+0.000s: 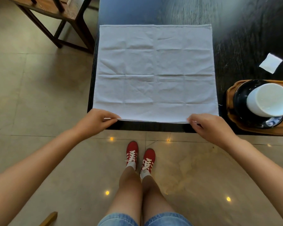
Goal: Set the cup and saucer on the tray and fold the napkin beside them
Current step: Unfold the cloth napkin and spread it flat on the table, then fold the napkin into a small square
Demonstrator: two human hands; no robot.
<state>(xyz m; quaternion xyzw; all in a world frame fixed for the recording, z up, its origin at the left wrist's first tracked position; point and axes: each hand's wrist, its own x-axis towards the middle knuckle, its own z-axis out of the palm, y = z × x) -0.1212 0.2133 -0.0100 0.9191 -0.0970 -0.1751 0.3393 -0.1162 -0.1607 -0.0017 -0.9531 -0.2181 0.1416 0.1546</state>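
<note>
Before me: black wood-grain table (pixel 235 22). Beneath me: glossy beige marble-tile floor (pixel 31 95) mirroring small ceiling-light spots. Far left: dark-framed wooden chair (pixel 59 12). Near left: light wooden stick end (pixel 50 218).

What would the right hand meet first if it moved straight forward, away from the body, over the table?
Probably only the napkin it pinches at the near corner. The right hand points along its right edge; the tray lies off to the right, though depth is unclear.

Position: head-worn, above the dark table's (pixel 235 30) near edge.
Facing: forward and steeply down.
Nearness: close; napkin (pixel 155 72) at 12 o'clock, tray (pixel 229 95) cropped at 3 o'clock, shoes (pixel 140 155) at 6.
Shared view: none, single camera.
</note>
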